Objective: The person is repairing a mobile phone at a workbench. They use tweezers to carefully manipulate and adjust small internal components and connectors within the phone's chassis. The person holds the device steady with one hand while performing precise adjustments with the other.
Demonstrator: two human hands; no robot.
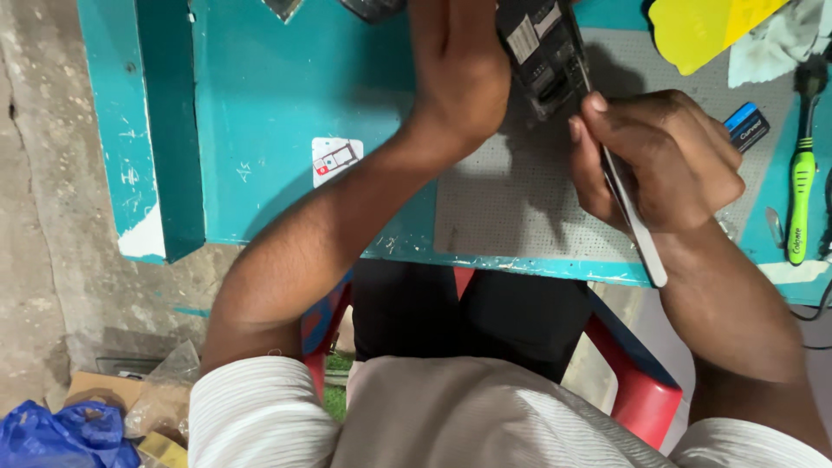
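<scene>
Opened phone [542, 52] sits at the upper centre of the frame, gripped by the left hand [455, 65], fingers wrapped on it. Right hand [659, 160] pinches metal tweezers [637, 225] against it, above a grey mat [511, 208] on the teal table [260, 104].

Left hand [459, 69] fingers and opened phone [542, 52] (upper part) cut off.

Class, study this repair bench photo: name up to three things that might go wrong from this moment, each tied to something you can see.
1. The right hand pushes thin metal tweezers into the opened phone; a slip might scratch its exposed parts.
2. The left hand holds the phone raised above the grey mat; a loosened grip might drop it.
3. The green-handled tool lies near the table edge and might get knocked off.
</scene>
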